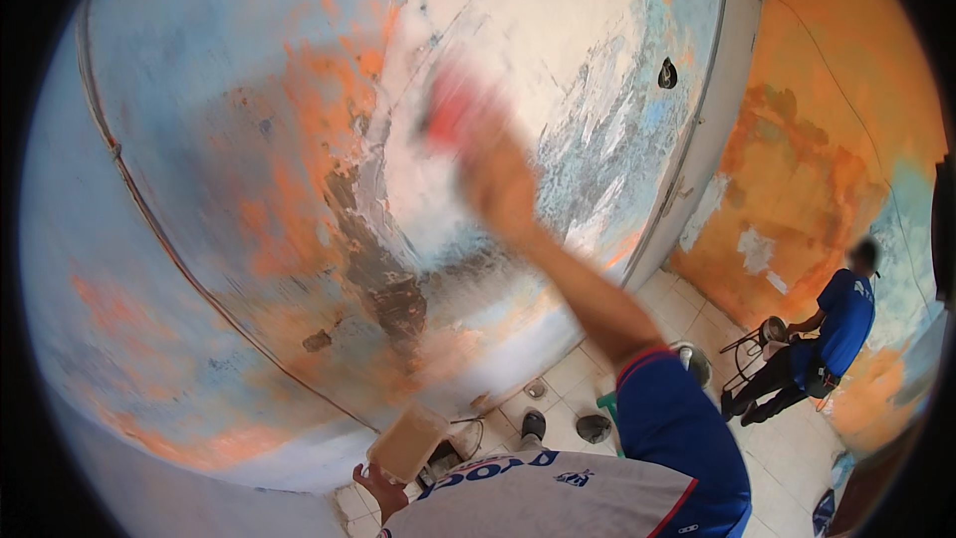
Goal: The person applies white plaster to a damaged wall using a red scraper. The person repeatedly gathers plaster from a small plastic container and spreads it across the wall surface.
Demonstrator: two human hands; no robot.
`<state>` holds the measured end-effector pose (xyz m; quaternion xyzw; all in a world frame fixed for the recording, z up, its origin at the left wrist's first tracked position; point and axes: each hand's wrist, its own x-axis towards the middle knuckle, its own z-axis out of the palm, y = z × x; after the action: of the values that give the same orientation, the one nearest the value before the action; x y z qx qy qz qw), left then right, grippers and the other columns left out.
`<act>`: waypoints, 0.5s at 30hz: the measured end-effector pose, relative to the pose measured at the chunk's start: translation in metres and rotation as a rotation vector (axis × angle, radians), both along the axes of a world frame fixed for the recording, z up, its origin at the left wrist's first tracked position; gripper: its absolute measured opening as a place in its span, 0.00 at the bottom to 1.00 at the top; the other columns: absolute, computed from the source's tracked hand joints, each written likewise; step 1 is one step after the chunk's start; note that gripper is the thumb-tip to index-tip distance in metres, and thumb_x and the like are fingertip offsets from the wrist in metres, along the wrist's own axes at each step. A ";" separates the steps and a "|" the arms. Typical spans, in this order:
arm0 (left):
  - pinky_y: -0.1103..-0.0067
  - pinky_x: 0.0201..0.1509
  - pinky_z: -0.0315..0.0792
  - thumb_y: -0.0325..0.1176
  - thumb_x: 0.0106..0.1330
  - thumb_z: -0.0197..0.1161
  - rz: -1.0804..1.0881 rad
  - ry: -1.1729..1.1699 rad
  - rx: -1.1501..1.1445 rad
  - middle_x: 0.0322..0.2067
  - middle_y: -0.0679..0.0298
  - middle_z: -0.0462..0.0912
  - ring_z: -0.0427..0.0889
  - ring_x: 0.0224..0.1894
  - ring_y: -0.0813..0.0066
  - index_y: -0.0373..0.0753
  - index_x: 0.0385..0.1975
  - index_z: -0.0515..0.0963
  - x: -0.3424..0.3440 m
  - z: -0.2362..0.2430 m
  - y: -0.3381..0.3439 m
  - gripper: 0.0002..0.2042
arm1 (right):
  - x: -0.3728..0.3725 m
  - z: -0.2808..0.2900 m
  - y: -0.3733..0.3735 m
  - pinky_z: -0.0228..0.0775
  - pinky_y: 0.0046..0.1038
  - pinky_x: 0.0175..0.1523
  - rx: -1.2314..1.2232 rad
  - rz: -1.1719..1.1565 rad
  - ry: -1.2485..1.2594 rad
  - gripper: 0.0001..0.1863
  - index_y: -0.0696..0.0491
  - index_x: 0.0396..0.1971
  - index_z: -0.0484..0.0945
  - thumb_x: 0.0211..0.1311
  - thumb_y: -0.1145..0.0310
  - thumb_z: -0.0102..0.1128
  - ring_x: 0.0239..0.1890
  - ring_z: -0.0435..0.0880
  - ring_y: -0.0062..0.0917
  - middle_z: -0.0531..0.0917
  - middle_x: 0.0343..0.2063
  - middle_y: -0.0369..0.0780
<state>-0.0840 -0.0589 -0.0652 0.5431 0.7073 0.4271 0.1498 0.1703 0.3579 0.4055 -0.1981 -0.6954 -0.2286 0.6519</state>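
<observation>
Reaching up to the wall, my right hand [498, 184] grips a red flat tool [458, 108]. Motion smears both the hand and the tool, so the tool's exact kind does not show. It is at the left part of a broad white plastered patch [538, 20] on the wall. Down low, my left hand [380, 488] holds a tan rectangular slab or tray [408, 441] by its lower corner, close to my body. Part of that hand's grip is hidden behind the tan piece.
A cable [189, 279] runs down the wall at left. The wall [279, 139] shows blue and orange peeling paint. On the tiled floor [568, 379] stand a dark round container [594, 427] and a bucket [694, 364]. A person in blue [846, 319] stands at right beside a stool [742, 359].
</observation>
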 end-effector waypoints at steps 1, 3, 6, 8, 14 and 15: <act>0.52 0.47 0.77 0.45 0.64 0.66 0.064 -0.326 0.086 0.59 0.53 0.68 0.70 0.61 0.54 0.58 0.62 0.48 -0.006 -0.038 -0.005 0.34 | -0.037 -0.055 -0.033 0.69 0.38 0.59 -0.077 0.176 -0.096 0.20 0.49 0.61 0.76 0.70 0.70 0.55 0.55 0.79 0.38 0.79 0.58 0.44; 0.52 0.47 0.77 0.45 0.64 0.66 0.160 -0.697 0.162 0.59 0.53 0.68 0.70 0.61 0.54 0.58 0.62 0.48 -0.001 -0.065 -0.014 0.34 | -0.076 -0.149 -0.098 0.62 0.42 0.71 -0.194 0.526 -0.254 0.20 0.52 0.61 0.75 0.71 0.72 0.54 0.65 0.74 0.40 0.76 0.62 0.44; 0.51 0.47 0.76 0.45 0.65 0.65 0.221 -0.612 0.135 0.59 0.54 0.68 0.72 0.59 0.54 0.58 0.62 0.49 0.012 -0.056 -0.010 0.33 | -0.082 -0.223 -0.167 0.67 0.41 0.69 -0.408 0.576 -0.492 0.27 0.54 0.59 0.77 0.55 0.77 0.60 0.66 0.75 0.35 0.77 0.62 0.44; 0.51 0.46 0.76 0.45 0.66 0.65 0.242 -0.485 0.117 0.59 0.56 0.68 0.73 0.58 0.54 0.59 0.62 0.49 0.015 -0.051 -0.014 0.32 | -0.074 -0.208 -0.155 0.64 0.44 0.71 -0.387 0.561 -0.535 0.30 0.53 0.63 0.73 0.56 0.77 0.58 0.68 0.71 0.39 0.74 0.64 0.44; 0.54 0.61 0.58 0.46 0.43 0.78 0.389 -0.953 0.216 0.55 0.57 0.73 0.70 0.59 0.57 0.48 0.63 0.57 0.016 -0.054 -0.027 0.46 | 0.033 0.111 0.014 0.78 0.30 0.35 0.092 -0.006 0.322 0.15 0.56 0.51 0.82 0.69 0.70 0.52 0.29 0.86 0.34 0.88 0.35 0.42; 0.54 0.65 0.53 0.47 0.38 0.81 0.439 -1.096 0.246 0.55 0.56 0.74 0.70 0.59 0.57 0.45 0.64 0.58 0.020 -0.049 -0.029 0.51 | 0.044 0.174 -0.004 0.78 0.31 0.37 0.225 0.054 0.443 0.15 0.50 0.50 0.83 0.67 0.72 0.53 0.30 0.86 0.37 0.88 0.33 0.43</act>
<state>-0.0642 -0.0881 -0.1143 0.0984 0.5681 0.7444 0.3368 0.2141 0.3542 0.5795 -0.1509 -0.5106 -0.2377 0.8124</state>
